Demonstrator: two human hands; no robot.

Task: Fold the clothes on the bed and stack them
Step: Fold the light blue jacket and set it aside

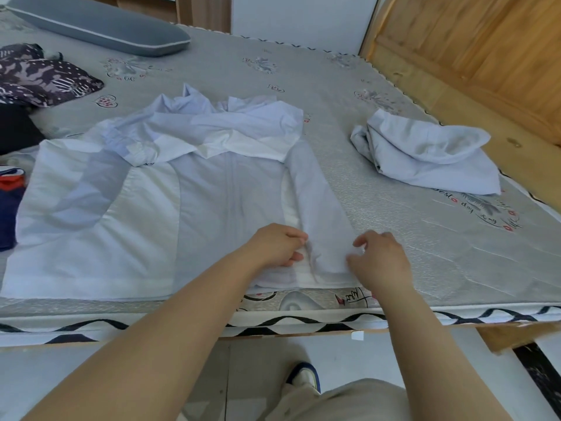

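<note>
We stand at the near edge of the bed [394,95], both bare arms reaching over it. Our left hand [277,246] and right hand [379,259] each pinch the lower end of one pale shirt [145,214], at its folded-in right sleeve [318,202] just inside the mattress edge. Bare mattress lies to the right. Beyond it sits one folded pale garment [425,156]. At far left we count one patterned cloth [45,77] and one grey pillow [100,24].

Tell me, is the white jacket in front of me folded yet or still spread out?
Partly folded: the white jacket lies flat, its right sleeve laid down over the body, where the left hand and right hand pinch it.
</note>
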